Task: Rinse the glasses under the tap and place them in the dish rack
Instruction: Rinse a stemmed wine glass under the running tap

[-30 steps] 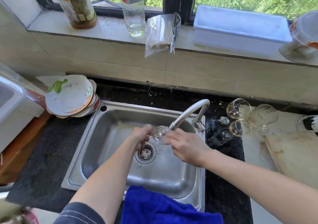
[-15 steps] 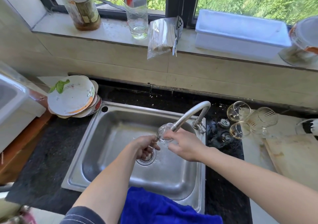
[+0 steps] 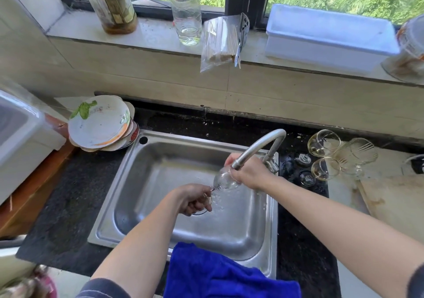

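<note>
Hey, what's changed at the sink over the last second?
The right hand has risen, lifting the bowl of the glass up to the tap spout. The left hand has dropped lower into the sink, holding the stem end, so the glass now slants. Both hands kept their hold. The glasses on the counter, the stacked plates and the blue cloth have not moved.

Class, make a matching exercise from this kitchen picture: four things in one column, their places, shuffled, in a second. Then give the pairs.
1 cloth
2 plates
3 held glass
4 white box

A on the windowsill
B under the tap
C left of the sink
D draped over the sink's front rim

Pairs: 1-D, 2-C, 3-B, 4-A.
</note>
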{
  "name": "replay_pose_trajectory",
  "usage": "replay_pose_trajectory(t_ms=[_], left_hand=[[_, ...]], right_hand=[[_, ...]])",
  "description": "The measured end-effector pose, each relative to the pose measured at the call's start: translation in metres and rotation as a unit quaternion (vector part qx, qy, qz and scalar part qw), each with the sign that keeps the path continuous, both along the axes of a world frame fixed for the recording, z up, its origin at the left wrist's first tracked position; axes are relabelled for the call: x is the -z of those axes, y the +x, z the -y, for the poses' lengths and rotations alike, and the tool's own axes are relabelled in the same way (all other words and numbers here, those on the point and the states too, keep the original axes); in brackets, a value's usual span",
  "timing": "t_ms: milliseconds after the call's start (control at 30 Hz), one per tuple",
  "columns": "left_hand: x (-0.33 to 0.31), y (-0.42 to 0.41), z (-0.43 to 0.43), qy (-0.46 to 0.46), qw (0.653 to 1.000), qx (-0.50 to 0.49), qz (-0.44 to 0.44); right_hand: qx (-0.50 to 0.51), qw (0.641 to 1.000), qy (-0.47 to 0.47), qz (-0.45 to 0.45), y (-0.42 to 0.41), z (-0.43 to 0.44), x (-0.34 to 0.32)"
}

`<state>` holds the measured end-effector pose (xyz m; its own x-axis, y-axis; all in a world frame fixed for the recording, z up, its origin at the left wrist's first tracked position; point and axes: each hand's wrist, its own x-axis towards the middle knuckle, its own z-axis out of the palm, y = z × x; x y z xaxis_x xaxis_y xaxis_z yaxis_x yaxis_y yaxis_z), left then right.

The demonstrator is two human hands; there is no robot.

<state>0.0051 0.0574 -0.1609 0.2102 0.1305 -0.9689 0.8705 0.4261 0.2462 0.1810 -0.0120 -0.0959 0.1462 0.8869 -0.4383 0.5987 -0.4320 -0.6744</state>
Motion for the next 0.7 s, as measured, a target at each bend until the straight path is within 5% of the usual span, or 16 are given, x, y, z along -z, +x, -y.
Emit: replay_pose_trajectory(t_ms=[100,333,533,700], left_hand=[[0.002,0.001,0.002,0.019,0.996,-0.078,0.046],[0.01,0.003,0.001,0.074,0.96,-0.244,0.116],[0.023,0.003,0.001,0.202,0.907,-0.334,0.155],[0.027,0.024,0.009,0.257,0.885,-0.337,0.192]], right_hand=[[-0.078,0.993,-0.083,0.032,-0.014,-0.001,0.001],[0.156,0.979,-0.038,-0.125,-0.01,0.001,0.009],[0.27,0.96,0.07,-0.019,-0.004,0.018,0.005],[0.293,0.917,-0.055,-0.265,-0.029,0.015,0.001]])
